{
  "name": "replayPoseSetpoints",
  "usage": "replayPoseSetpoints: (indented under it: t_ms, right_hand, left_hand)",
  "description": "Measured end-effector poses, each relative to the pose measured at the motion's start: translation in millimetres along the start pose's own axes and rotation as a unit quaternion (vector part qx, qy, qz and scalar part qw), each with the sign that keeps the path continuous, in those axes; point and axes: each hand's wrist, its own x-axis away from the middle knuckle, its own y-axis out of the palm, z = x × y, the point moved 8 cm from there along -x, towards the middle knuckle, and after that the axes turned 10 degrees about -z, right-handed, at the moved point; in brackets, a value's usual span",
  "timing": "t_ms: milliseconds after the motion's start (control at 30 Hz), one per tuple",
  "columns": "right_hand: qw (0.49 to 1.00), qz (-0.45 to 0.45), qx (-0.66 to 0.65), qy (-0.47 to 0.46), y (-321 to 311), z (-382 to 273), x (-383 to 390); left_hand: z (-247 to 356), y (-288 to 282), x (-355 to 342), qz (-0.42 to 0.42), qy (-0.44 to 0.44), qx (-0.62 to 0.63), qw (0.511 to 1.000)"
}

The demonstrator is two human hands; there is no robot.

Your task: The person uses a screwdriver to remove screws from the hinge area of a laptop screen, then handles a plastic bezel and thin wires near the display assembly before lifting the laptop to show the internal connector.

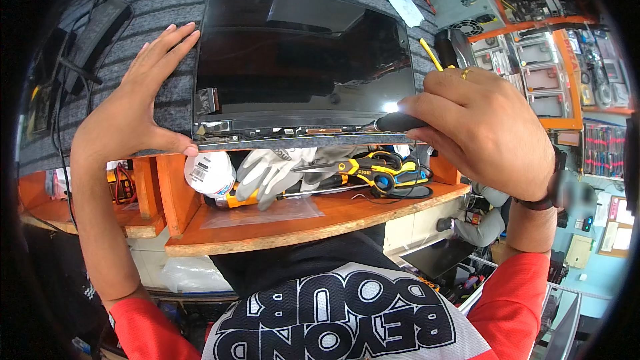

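A dark laptop screen panel lies flat on a grey ribbed mat, its lower edge bare with a thin strip of circuitry showing. At its left side my left hand has its fingers spread, fingertips by the upper left edge and thumb at the lower left corner. My right hand is closed round a black-handled screwdriver, whose tip meets the strip right of its middle. A short ribbon cable piece rests on the panel's lower left. A bright reflection shows near my right fingers.
Below the mat an orange wooden shelf holds yellow-and-black scissors, grey-white gloves and a white roll-like container. A yellow-handled tool lies right of the panel. A metal power supply stands at the back right.
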Motion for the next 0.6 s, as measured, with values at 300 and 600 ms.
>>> replayPoseSetpoints:
  t_ms: [300,600]
  right_hand:
    - [1.000,-0.022,-0.012,-0.006,1.6,1.5,-2.6]
    - [1.000,-0.029,-0.009,0.002,0.8,1.3,-2.9]
  left_hand:
    - [0.6,2.2,0.3,-0.004,-0.028,-0.025,0.999]
    - [1.0,1.2,0.9,0.009,-0.017,-0.032,0.999]
